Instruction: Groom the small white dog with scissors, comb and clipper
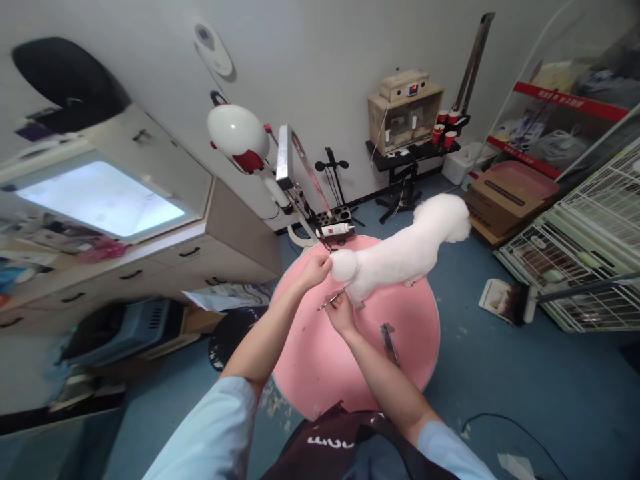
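Observation:
A white fluffy dog (400, 253) stands on a round pink table (320, 363), its head turned away to the right. My left hand (317, 271) is closed at the tip of its round, fluffy tail (344, 265), the fingers pinched on the fur. Just below, my right hand (341, 312) grips a pair of scissors (325, 305), whose thin blades point up toward the base of the tail. How far apart the blades are is too small to tell. A metal comb (389, 343) lies on the table to the right of my right forearm.
A white bottle (334, 230) and a black holder (327, 217) sit at the table's far edge, below a white lamp-like dryer (239, 133). Drawers (185, 252) stand left. Wire cages (575, 247), a cardboard box (505, 203) and a dustpan (503, 300) are on the right.

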`<state>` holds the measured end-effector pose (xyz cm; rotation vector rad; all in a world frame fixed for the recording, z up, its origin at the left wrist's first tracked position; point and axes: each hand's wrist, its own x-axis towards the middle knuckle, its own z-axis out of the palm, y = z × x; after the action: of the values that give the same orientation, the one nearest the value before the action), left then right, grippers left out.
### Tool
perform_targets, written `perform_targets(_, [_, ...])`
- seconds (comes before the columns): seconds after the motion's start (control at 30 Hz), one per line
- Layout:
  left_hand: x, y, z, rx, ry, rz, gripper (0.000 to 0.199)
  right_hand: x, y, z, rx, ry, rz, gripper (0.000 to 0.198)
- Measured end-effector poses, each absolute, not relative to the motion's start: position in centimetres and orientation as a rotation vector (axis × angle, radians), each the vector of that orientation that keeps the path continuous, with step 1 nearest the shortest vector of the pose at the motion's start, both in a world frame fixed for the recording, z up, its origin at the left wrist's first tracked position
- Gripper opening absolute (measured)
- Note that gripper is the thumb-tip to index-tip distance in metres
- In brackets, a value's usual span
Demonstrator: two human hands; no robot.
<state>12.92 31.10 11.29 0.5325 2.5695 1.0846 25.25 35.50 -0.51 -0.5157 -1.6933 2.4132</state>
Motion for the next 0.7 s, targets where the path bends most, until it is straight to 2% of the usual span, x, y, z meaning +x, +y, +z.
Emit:
perform_targets(0.43, [13.4, 31.1, 12.7, 0.472, 2.592, 1.016, 0.024, 25.0, 34.5, -0.6, -0.562, -1.645, 2.437, 0.032])
perform_targets(0.7, [13.3, 30.4, 11.9, 0.571, 2.63, 1.015, 0.026, 26.9, 37.0, 0.0, -0.408, -1.618, 2.686, 0.04])
